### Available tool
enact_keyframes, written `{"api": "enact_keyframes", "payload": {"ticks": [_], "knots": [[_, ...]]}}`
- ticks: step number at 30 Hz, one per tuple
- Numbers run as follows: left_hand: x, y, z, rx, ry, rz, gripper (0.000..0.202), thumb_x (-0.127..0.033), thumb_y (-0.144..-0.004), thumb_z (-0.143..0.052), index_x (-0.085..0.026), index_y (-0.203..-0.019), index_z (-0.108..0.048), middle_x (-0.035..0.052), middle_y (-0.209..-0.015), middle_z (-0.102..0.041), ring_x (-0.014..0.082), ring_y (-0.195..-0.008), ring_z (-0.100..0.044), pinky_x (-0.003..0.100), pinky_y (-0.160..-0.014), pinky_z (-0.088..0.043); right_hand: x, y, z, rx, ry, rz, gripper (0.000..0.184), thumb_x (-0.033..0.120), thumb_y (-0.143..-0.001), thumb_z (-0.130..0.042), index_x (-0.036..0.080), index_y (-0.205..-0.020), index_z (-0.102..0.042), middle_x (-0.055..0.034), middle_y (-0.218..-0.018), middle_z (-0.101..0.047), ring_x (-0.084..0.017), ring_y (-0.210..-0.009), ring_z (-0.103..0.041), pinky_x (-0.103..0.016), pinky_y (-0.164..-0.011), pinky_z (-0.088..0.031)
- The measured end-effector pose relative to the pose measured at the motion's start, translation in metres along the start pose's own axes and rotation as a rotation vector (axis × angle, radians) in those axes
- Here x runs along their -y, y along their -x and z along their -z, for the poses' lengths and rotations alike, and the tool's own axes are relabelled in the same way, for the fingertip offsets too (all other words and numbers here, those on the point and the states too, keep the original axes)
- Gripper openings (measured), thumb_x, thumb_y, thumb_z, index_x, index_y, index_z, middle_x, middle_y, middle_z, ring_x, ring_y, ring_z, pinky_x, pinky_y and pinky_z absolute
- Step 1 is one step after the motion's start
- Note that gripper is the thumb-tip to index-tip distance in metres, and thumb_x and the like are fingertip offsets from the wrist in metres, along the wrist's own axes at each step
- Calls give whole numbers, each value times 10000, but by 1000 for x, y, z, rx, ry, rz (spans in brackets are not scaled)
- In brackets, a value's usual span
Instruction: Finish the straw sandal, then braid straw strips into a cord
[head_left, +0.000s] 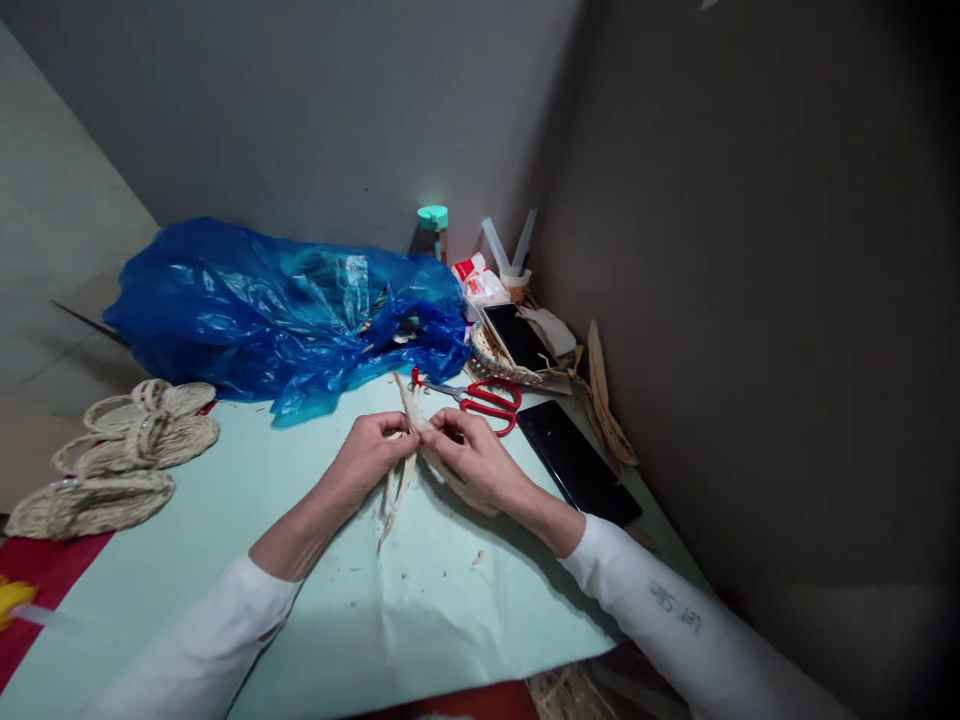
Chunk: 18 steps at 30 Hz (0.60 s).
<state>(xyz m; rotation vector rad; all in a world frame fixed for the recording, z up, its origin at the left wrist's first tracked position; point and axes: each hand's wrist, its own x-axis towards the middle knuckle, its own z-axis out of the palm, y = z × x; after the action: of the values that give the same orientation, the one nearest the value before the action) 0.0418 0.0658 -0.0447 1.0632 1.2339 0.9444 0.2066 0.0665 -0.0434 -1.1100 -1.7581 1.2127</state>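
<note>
Pale green tabletop [337,610] beneath grey walls [360,120]

Those walls meet at one o'clock. Over the tabletop's middle, left hand [371,452] and right hand [474,455] pinch — fingertips clamped on pale fibre strips [410,405]. Around them: blue bag [255,300] at ten, scissors [459,391] at two, woven sandals [146,450] at nine.

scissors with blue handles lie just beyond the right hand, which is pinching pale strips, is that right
Not blue: the head view shows red-handled scissors. They do lie just beyond the right hand, which is pinching pale strips.
</note>
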Motion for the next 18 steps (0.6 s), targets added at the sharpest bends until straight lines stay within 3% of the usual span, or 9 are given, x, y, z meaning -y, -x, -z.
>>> {"api": "enact_keyframes", "payload": {"ticks": [3,6,8,10,13,15,18], "knots": [[1,-2,1,-31,13,20,236,-246,-560,-780,-131,-749,-700,5,-644,-674,152,-607,-586,256,-602,-428,16,6,8,15,-54,137,190,347,-912,-514,176,-836,-544,0,-816,-560,-129,-767,-505,-238,-690,-383],[2,-3,2,-33,17,47,254,-290,-564,-783,-129,-742,-702,17,-639,-678,153,-577,-582,260,-575,-415,29,13,24,61,-240,121,182,350,-939,-505,186,-860,-512,-3,-798,-578,-130,-761,-533,-259,-729,-414],[3,-4,3,-52,-5,56,249,-279,-554,-794,-115,-723,-712,24,-625,-673,139,-554,-562,248,-550,-388,39,21,38,116,-435,70,166,352,-951,-504,204,-879,-480,30,-689,-529,-107,-616,-491,-247,-632,-419],[4,-5,4,-76,-30,63,227,-260,-544,-800,-107,-690,-717,18,-585,-652,118,-517,-521,236,-517,-347,52,35,53,101,-573,35,139,336,-953,-511,222,-885,-472,66,-604,-407,-75,-484,-339,-199,-479,-314],[3,-5,4,-99,-55,72,174,-228,-537,-796,-112,-638,-715,-7,-515,-599,87,-453,-432,230,-463,-266,82,63,77,-181,-518,111,111,287,-944,-523,220,-856,-519,67,-564,-275,-73,-460,-182,-202,-415,-140],[2,-5,3,-106,-61,73,153,-214,-537,-792,-116,-625,-714,-25,-476,-557,71,-422,-370,231,-442,-216,100,80,91,-424,-439,195,93,237,-939,-512,208,-870,-569,53,-560,-258,-86,-473,-166,-222,-406,-118],[1,-5,3,-105,-53,76,169,-228,-538,-798,-112,-618,-706,-46,-435,-485,54,-398,-302,229,-427,-156,111,90,101,-650,-336,266,101,193,-926,-515,200,-862,-592,38,-568,-277,-96,-478,-166,-241,-400,-103]]}}
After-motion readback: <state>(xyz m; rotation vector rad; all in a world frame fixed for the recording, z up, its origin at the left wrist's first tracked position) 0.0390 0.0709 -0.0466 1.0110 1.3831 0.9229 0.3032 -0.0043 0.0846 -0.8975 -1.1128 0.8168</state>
